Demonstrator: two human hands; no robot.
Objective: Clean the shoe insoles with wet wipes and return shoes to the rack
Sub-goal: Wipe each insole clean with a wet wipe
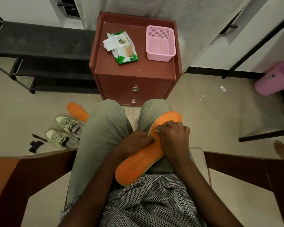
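An orange insole lies across my right thigh, toe end pointing away from me. My left hand grips its left edge near the middle. My right hand is curled on top of the insole's front half; a wipe under it cannot be made out. A second orange insole lies on the floor left of my left knee. Two grey sneakers stand beside it. A green and white wet wipe pack with its lid flipped open lies on the brown nightstand.
A pink basket sits on the nightstand's right side. A black shoe rack stands to the left. Small black tools lie on the floor by the sneakers. A pink bin is at right. Wooden chair arms flank me.
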